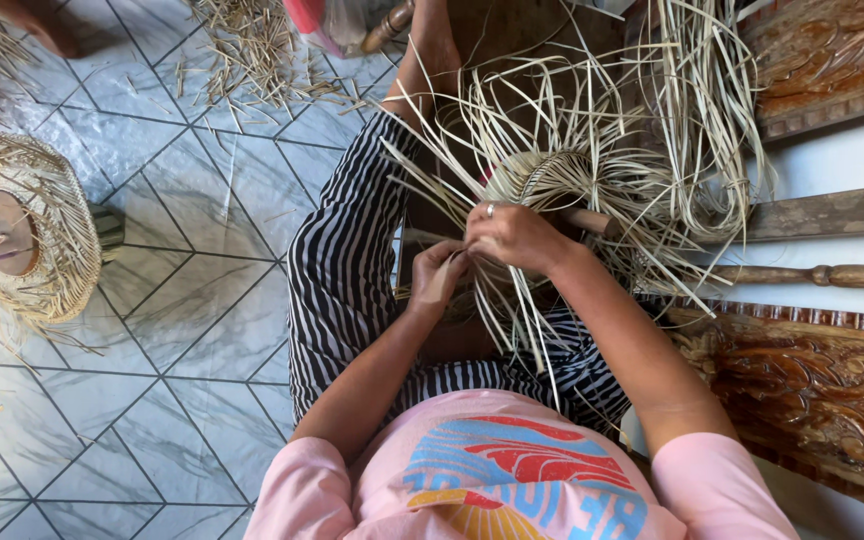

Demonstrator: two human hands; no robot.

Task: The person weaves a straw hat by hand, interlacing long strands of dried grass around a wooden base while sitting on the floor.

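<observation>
**Both hands at the half-woven basket**

Around you: a finished woven basket (27, 235) lies on the tiled floor (182, 330) at nine o'clock, cut scraps (252, 60) scatter at eleven, and carved wooden furniture (812, 390) crowds the three o'clock side. Loose strands (692, 120) fan out over your lap and hide most of the basket in progress (542, 175). Your fingertips are buried among the strands, hard to make out. That basket sits at twelve o'clock, just past your hands. Your right hand (514, 236) is pinching strands against its rim; your left hand (439, 275) is closed around a few strands below.
</observation>
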